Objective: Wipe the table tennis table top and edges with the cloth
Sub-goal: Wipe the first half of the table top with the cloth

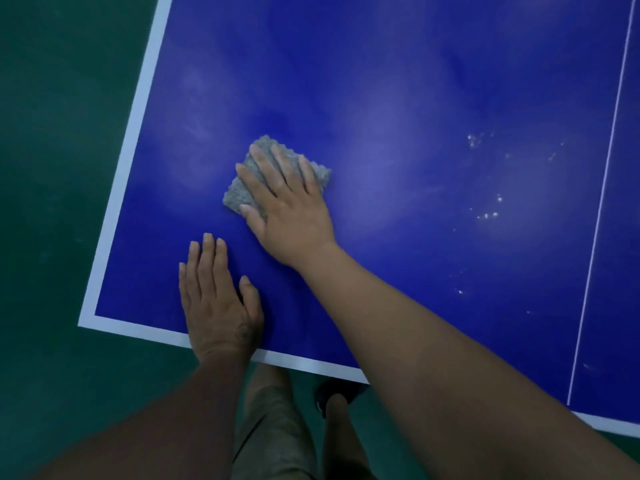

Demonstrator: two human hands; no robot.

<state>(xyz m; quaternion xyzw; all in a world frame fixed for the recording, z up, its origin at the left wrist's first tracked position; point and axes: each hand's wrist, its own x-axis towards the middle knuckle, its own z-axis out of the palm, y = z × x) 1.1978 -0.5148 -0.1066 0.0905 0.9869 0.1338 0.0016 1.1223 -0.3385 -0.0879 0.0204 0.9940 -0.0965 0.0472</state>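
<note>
A blue table tennis table [398,98] with a white border line fills most of the view. A folded grey cloth [239,192] lies flat on it near the left corner. My right hand [287,206] presses flat on the cloth, fingers spread, covering most of it. My left hand [214,299] rests palm down on the bare table top near the front edge, fingers together, holding nothing. White specks [485,209] dot the surface to the right of the cloth.
The table's left edge [138,133] and front edge [304,363] meet at a corner at the lower left. A thin white centre line [602,202] runs along the right. Green floor [52,168] surrounds the table. My legs and a dark shoe [332,393] stand below the front edge.
</note>
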